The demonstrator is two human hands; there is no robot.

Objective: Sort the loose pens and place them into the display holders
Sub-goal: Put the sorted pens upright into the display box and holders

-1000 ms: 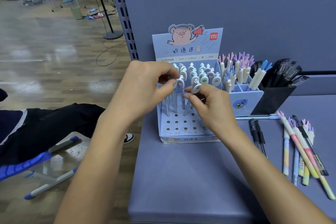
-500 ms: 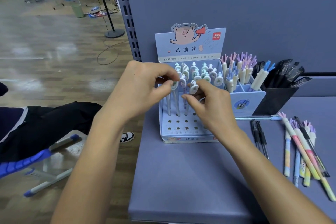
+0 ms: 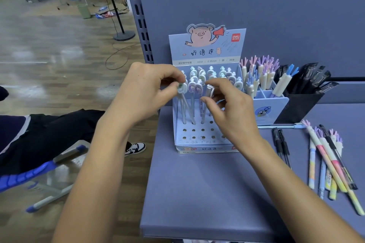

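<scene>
1. Pinching the round cap of a green-marked pen between thumb and forefinger, the left hand sits over the left side of the pig display box. On my remote feed the pen's barrel leans and its lower end meets the box's perforated floor.
2. The right hand curls its thumb and forefinger round the top of a white-capped pen. This pen stands in the same box, just right of the first.
3. The box stands at the far left corner of the desk. I see capped pens in its back rows and round holes in its front rows.
4. A blue holder with antler-topped pens stands just right of the box. A black holder stands beside it along the far edge.
5. Loose pastel pens lie bunched near the right edge. Two black pens lie between them and the box.
6. One blue pen lies crosswise, just in front of the blue holder.
</scene>
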